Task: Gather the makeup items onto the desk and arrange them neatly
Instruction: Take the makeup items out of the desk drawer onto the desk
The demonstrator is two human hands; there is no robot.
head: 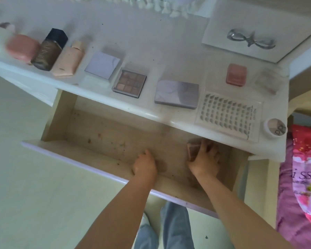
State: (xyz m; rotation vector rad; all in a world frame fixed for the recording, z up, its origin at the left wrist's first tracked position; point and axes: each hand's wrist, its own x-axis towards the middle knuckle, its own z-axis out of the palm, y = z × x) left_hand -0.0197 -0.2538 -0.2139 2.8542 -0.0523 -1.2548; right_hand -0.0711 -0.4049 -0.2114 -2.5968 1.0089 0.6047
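Observation:
Both my hands reach into the open drawer (pixel 104 133) under the white desk (pixel 151 33). My right hand (pixel 205 159) grips a small brownish compact (pixel 193 149) at the drawer's right end. My left hand (pixel 144 165) has its fingers curled down on the drawer floor; what it covers is hidden. On the desk lie a pink case (pixel 22 47), a dark bottle (pixel 50 49), a peach tube (pixel 68 62), a lilac square compact (pixel 102 64), an eyeshadow palette (pixel 129 82), a lilac palette (pixel 176 94), a lash tray (pixel 226 114), a pink blush (pixel 236 74) and a small round jar (pixel 275 127).
A white box with a silver bow (pixel 250 39) sits at the desk's back right. Pink patterned bedding (pixel 303 177) lies to the right of the desk. Pale floor (pixel 25 177) spreads to the left, and my legs in jeans (pixel 171 229) stand below the drawer front.

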